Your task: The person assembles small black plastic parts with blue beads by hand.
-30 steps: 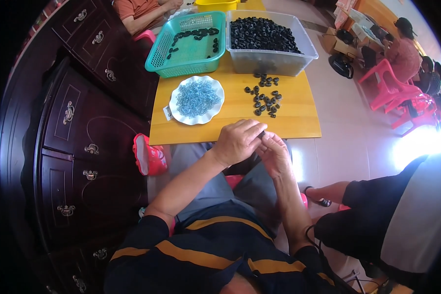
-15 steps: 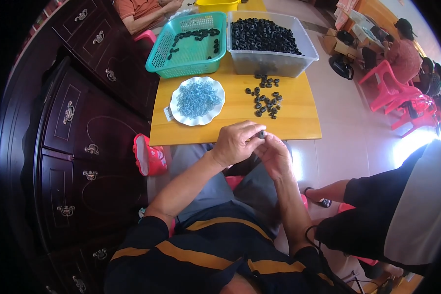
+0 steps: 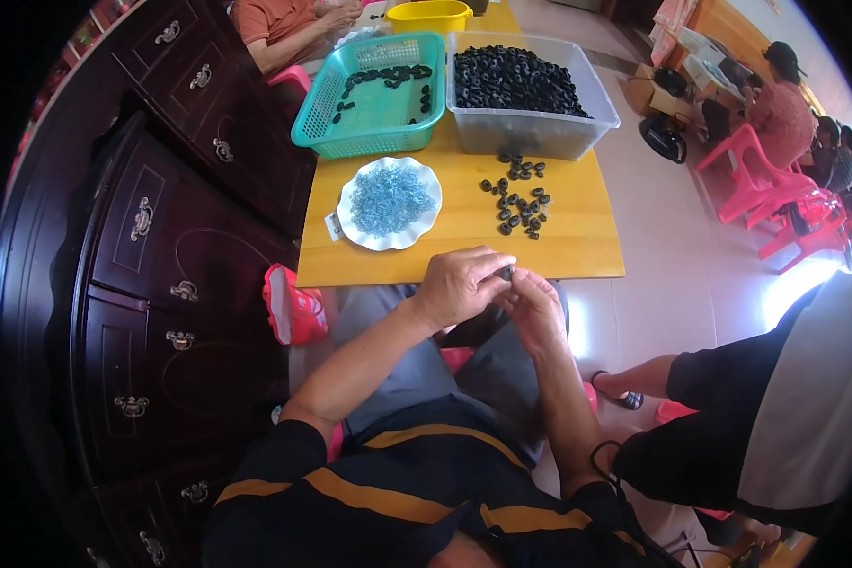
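Note:
Just off the near edge of the yellow table (image 3: 369,272), my two hands meet over a small black part (image 3: 505,273). My left hand (image 3: 459,287) pinches it between thumb and fingers, and my right hand (image 3: 538,308) closes on it from the other side. Fingers cover most of the part. Beyond them lies a loose group of small black ring-like parts (image 3: 513,204). To its left stands a white wavy-rimmed plate (image 3: 347,227) heaped with tiny clear-bluish pieces (image 3: 390,199).
A green basket (image 3: 369,142) with scattered black parts stands beside a clear bin (image 3: 516,140) full of them. Behind is a yellow basin (image 3: 429,16) near a person in orange (image 3: 265,24). Dark cabinets (image 3: 199,322) line the left; another person's leg (image 3: 644,379) is at right.
The view has tipped slightly, so the table and containers sit a little lower. Both my hands stay together on the small black part, with the fingers shifted slightly around it.

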### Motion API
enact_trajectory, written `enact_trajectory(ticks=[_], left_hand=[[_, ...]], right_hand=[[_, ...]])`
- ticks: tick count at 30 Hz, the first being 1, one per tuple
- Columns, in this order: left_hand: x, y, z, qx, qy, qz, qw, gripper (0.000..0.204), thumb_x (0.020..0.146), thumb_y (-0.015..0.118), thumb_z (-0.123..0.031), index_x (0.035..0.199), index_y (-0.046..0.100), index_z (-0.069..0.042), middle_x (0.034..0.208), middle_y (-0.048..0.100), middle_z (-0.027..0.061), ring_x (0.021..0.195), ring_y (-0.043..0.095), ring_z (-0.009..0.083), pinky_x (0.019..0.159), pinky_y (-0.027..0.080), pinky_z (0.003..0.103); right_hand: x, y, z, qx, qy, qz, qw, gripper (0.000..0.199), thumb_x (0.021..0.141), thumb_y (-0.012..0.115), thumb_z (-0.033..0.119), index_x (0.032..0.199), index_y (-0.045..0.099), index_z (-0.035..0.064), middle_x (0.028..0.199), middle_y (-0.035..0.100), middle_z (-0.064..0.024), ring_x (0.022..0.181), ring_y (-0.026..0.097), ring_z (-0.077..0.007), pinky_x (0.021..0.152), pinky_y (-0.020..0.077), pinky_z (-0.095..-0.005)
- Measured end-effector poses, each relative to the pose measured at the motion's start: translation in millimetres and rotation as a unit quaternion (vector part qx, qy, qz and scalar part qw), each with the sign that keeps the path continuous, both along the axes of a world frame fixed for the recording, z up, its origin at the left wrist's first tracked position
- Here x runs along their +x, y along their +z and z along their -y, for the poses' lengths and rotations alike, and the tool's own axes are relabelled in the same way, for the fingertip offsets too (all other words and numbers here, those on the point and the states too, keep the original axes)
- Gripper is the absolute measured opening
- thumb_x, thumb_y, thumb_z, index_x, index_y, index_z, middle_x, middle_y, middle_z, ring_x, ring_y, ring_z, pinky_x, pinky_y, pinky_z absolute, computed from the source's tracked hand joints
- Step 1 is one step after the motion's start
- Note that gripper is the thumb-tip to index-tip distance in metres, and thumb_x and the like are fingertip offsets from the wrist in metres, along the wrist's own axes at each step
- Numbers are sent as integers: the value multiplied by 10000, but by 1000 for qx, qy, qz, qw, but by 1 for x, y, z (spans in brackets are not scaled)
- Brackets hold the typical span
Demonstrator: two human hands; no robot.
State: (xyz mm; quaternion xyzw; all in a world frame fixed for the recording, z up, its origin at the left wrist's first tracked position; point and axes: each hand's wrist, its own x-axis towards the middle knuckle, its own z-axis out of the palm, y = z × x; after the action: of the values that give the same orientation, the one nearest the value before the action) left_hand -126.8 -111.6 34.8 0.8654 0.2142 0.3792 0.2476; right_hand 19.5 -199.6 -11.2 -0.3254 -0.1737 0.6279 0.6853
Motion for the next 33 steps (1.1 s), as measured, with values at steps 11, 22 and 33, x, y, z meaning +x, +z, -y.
enact_trajectory(ticks=[11,22,33], left_hand=[[-3,17,5,-57,-49,-46,996,352,798,766,-163,1119,681,-45,925,683,107,813,684,271,716,551,367],[-24,25,-52,-110,15,-15,994,69,842,655,-81,886,636,-32,778,656,152,737,670,317,664,521,391],[-36,58,-193,206,220,-115,947,283,851,661,-123,1127,651,-61,1046,690,155,913,667,366,819,542,450]], right_hand=[[2,2,2,0,-14,65,998,147,990,608,153,1002,677,24,900,675,-24,829,617,-96,809,499,-257],[-5,17,6,-21,74,115,990,329,1036,543,205,1288,589,-1,1112,707,-95,943,658,-143,869,509,-265],[-3,5,4,3,135,168,977,268,1018,574,178,1228,609,15,1131,699,-93,989,652,-145,898,498,-274]])
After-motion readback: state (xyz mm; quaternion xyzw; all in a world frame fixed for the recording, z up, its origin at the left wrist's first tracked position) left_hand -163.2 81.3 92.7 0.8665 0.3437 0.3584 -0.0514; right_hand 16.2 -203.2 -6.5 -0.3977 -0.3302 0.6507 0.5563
